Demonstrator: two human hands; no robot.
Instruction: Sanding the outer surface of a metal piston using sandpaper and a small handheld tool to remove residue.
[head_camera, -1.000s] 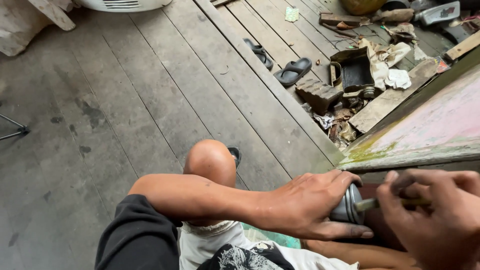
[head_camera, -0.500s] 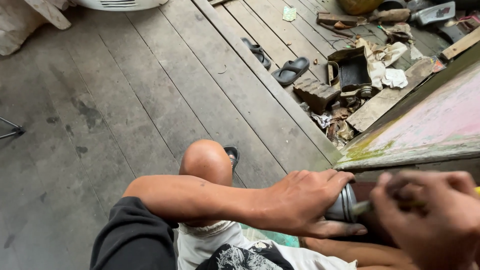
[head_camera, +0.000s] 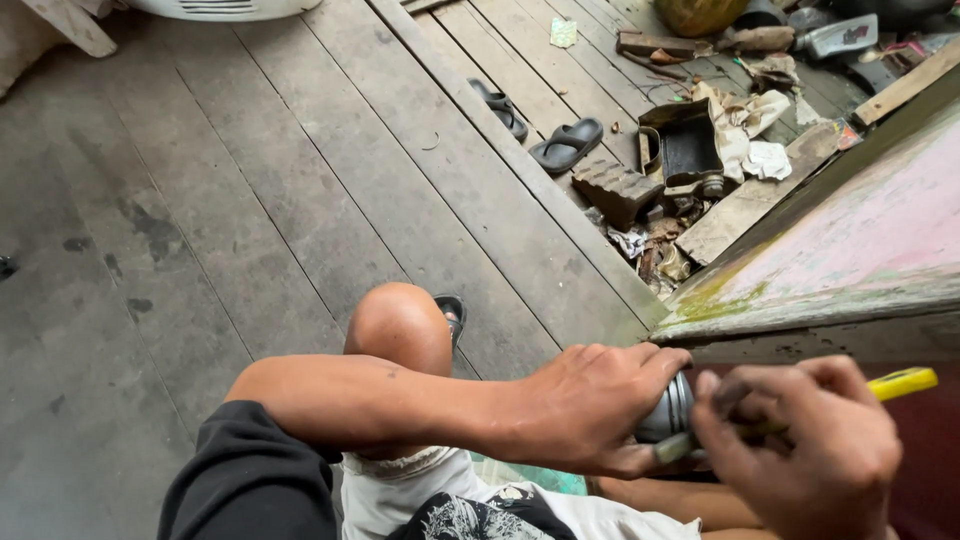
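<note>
My left hand (head_camera: 590, 405) is wrapped around a small grey metal cylinder (head_camera: 668, 410) low in the head view, just under the edge of a weathered pink and green board (head_camera: 850, 250). My right hand (head_camera: 800, 445) is closed on a tool with a yellow handle (head_camera: 905, 382), whose tip meets the cylinder's lower end. Most of the cylinder is hidden by my fingers. My bare knee (head_camera: 400, 325) rises behind my left forearm.
Grey wooden floor planks (head_camera: 250, 200) stretch left and ahead. A pair of dark sandals (head_camera: 545, 135) lies on the lower deck, beside a wood block (head_camera: 618, 190), a black open box (head_camera: 690, 145), rags and scrap. Another sandal (head_camera: 452, 312) sits by my knee.
The view has shifted slightly. My right hand has turned, so the tool's yellow handle now sticks out to the right. My left hand keeps its hold on the cylinder.
</note>
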